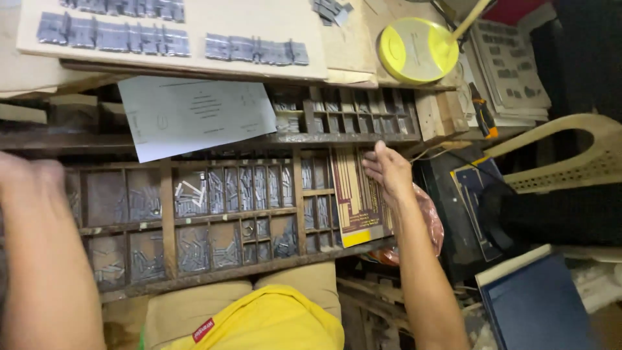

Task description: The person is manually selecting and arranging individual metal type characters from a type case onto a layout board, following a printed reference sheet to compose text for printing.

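Observation:
A wooden type case with many small compartments of grey metal type pieces lies in front of me. My right hand reaches to its right end, fingers on the top edge of a striped brown-and-yellow booklet that rests on the case. My left hand is blurred at the far left edge, over the case's left compartments; I cannot tell whether it holds anything. A white printed paper sheet lies across the upper rail of the case.
A board above carries rows of set metal type. A yellow round tool lies at upper right, near stacked printed sheets. A cream woven chair and a blue book are at right.

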